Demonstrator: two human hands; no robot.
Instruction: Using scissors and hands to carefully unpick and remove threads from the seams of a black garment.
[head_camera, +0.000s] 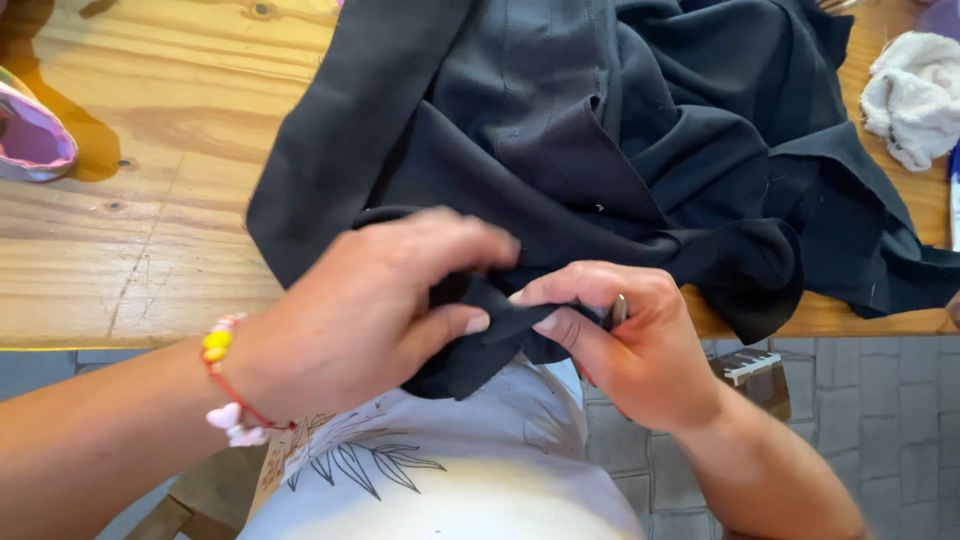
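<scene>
A large black garment (600, 130) lies crumpled on a wooden table (150, 200), and its near edge hangs over the table's front. My left hand (370, 300), with a beaded bracelet at the wrist, pinches a fold of the black cloth between thumb and fingers. My right hand (620, 340) grips the same fold from the other side, thumb on top. A small metal tool (618, 312) shows between the right fingers; its kind is unclear. The two hands almost touch at the cloth's edge, just in front of the table.
A white towel-like cloth (915, 95) lies at the table's far right. A pink and purple object (30, 140) sits at the left edge. Below are my white printed shirt (420, 470), a stool and a grey paved floor (880, 420).
</scene>
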